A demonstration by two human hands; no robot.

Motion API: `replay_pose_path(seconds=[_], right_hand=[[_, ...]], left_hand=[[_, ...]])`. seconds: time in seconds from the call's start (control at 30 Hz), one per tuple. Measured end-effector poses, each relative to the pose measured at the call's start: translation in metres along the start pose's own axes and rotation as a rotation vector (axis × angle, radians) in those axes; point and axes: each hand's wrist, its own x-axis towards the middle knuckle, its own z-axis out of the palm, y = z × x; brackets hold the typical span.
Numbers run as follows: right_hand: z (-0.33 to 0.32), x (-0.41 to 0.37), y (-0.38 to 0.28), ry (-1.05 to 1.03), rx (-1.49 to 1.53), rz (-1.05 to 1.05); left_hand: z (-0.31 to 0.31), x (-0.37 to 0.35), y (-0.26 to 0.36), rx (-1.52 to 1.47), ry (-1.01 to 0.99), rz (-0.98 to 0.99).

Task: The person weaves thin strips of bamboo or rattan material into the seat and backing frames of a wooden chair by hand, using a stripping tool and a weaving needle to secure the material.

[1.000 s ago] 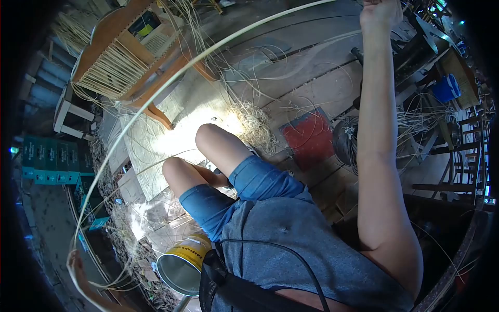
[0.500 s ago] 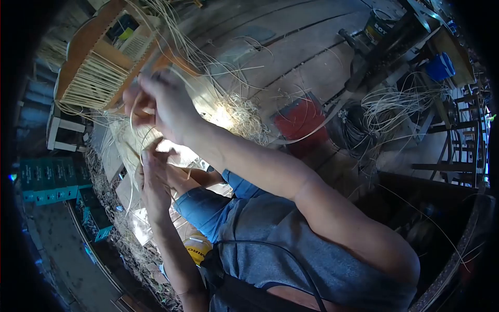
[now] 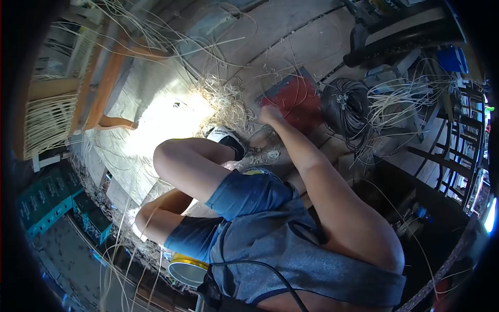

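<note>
My right hand (image 3: 267,113) reaches forward to the near-left edge of a red flat piece (image 3: 299,101), beside a heap of curly pale shavings (image 3: 226,104). Its fingers are small and partly hidden, so their grip cannot be made out. My left hand is out of view. A wooden chair frame (image 3: 106,86) with pale woven strips (image 3: 52,117) stands at the left. Long pale strands (image 3: 127,260) cross the lower left.
A dark wire coil (image 3: 345,106) and a tangle of pale strands (image 3: 400,101) lie at the right. Teal boxes (image 3: 47,205) stand at the lower left. A yellow-rimmed container (image 3: 187,268) is beside my leg. A blue object (image 3: 452,60) is at upper right.
My right hand has moved from the chair rightward to the red piece. My left hand has left the view. The view has shifted, and the chair appears farther left.
</note>
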Motion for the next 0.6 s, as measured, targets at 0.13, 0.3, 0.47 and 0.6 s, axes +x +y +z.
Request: replay_pose_path(seconds=[0.13, 0.3, 0.47, 0.6], right_hand=[[0.001, 0.009, 0.038, -0.093, -0.043, 0.167], [0.010, 0.044, 0.043, -0.051, -0.143, 0.089], [0.015, 0.069, 0.047, -0.024, -0.127, 0.165], [-0.016, 0.005, -0.013, 0.606, 0.471, -0.299]], left_hand=[[0.024, -0.018, 0.021, -0.063, -0.019, -0.129], [0.065, -0.027, 0.047, -0.172, -0.052, -0.227], [0.101, -0.019, 0.071, -0.345, -0.064, -0.273], [0.140, 0.019, 0.079, -0.979, -0.277, -0.559]])
